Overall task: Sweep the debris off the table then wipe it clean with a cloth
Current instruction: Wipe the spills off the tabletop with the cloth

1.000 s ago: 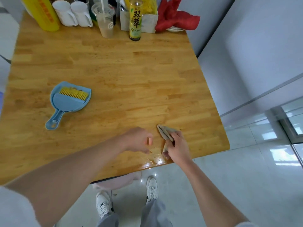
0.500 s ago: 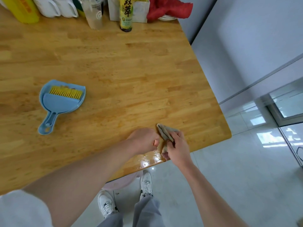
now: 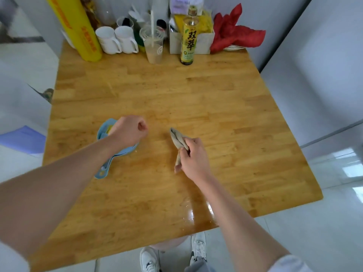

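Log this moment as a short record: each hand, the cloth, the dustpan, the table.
left hand: fingers curled, holding nothing, above the dustpan
right hand: grips the cloth
cloth: bunched, grey-beige, its tip on the wood
dustpan: blue, yellow-bristled brush in it, partly hidden by the left hand
table: wooden, wet sheen near the front edge

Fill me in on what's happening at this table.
A person stands at a wooden table for cleaning. The right hand grips a bunched cloth against the tabletop. The left hand is curled into a fist, holding nothing visible, over a blue dustpan with its brush lying in it. A wet, shiny patch shows near the front edge.
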The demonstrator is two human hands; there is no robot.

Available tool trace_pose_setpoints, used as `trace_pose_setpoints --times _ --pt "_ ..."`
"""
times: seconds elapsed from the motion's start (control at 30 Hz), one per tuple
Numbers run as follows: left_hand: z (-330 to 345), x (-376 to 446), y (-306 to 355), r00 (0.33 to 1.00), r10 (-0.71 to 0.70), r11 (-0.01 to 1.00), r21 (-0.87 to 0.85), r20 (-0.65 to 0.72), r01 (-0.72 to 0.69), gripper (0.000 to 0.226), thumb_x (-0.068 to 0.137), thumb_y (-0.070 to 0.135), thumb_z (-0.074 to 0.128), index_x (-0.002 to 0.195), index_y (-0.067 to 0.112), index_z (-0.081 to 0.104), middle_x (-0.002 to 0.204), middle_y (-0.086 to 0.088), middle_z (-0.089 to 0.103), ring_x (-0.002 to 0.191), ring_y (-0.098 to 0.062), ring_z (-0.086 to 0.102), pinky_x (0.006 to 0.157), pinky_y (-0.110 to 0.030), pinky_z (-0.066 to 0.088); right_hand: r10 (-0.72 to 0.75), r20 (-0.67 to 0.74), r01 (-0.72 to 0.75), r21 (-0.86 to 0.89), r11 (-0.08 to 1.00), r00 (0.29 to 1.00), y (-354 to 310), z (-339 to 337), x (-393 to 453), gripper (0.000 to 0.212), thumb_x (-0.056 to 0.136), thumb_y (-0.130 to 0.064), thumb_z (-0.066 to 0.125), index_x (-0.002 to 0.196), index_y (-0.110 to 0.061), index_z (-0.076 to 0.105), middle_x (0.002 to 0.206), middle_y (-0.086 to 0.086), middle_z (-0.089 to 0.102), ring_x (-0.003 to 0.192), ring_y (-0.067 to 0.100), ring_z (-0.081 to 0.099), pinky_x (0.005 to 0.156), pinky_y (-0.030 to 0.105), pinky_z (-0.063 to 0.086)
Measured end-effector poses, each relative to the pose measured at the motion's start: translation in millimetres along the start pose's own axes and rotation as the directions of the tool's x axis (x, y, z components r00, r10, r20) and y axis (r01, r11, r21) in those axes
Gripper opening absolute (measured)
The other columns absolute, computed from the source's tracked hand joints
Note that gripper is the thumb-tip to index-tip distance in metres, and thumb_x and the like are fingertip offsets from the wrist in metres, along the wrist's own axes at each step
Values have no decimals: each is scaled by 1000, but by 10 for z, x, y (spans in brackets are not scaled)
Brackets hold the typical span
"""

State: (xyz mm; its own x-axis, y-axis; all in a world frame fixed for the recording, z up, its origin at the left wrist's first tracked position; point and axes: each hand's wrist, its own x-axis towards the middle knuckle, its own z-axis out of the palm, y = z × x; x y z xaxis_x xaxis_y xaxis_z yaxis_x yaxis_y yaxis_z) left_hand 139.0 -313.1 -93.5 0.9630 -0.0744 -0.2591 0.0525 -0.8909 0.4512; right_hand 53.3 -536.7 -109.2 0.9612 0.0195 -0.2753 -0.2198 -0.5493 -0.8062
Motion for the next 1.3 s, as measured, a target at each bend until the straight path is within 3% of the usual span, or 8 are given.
trace_pose_setpoints --times 0.23,0.4,0.57,0.7,0.9,1.0,1.17,1.3 --pt "-134 146 -552 987 -138 987 90 77 131 25 95 28 57 85 9 69 81 -11 69 62 -20 56 53 -28 42 52 -8 -52 -11 999 999 -40 159 91 37 105 -17 40 140 -13 52 121 -3 41 49 20 70 54 36 59" --pt "-240 207 -549 980 -165 985 64 109 159 5 86 25 72 89 21 69 93 3 66 74 -11 57 54 -25 40 59 -45 -60 -25 998 997 1 176 140 36 105 -16 39 138 -15 53 118 -4 41 49 20 70 52 34 57" --pt "-213 90 -272 995 -97 990 -104 -15 95 20 97 29 51 110 38 62 99 10 65 58 -15 60 49 -27 48 30 -82 -32 -29 999 996 71 76 73 32 104 -16 42 132 -17 57 117 -5 42 49 19 70 56 43 60" --pt "236 97 330 931 239 957 94 277 -274 38 96 41 57 133 36 56 140 4 51 126 -21 51 101 -39 45 28 -233 -74 -192 978 972 491 -575 -222 30 104 -13 46 130 -17 60 120 -3 45 52 14 70 52 36 59" --pt "844 12 737 876 155 900 301 456 -316 64 98 41 56 153 44 24 165 -6 4 150 -38 1 120 -52 21 288 -433 -475 -426 770 854 1405 -1517 -497 34 99 -14 46 131 -19 55 128 0 41 57 20 70 64 45 61" --pt "868 17 737 865 142 902 297 481 -313 64 99 37 55 153 45 22 165 -6 -1 150 -41 -4 120 -55 18 225 -360 -374 -425 825 905 1395 -926 -632 38 94 -16 52 131 -24 55 131 2 44 72 23 69 68 45 60" --pt "850 53 785 868 123 915 284 481 -287 65 95 38 63 150 44 30 165 -4 4 149 -42 -1 118 -56 23 -88 166 156 -456 876 982 896 15 -1058 39 89 -15 62 125 -29 64 114 -7 50 80 10 58 68 24 56" --pt "858 111 770 877 111 926 273 467 -262 64 91 38 68 146 43 37 162 -6 12 147 -43 4 112 -54 34 57 -131 -114 -477 872 990 1432 -1012 -999 42 89 -4 60 126 -24 67 118 -6 51 73 17 68 67 37 60"
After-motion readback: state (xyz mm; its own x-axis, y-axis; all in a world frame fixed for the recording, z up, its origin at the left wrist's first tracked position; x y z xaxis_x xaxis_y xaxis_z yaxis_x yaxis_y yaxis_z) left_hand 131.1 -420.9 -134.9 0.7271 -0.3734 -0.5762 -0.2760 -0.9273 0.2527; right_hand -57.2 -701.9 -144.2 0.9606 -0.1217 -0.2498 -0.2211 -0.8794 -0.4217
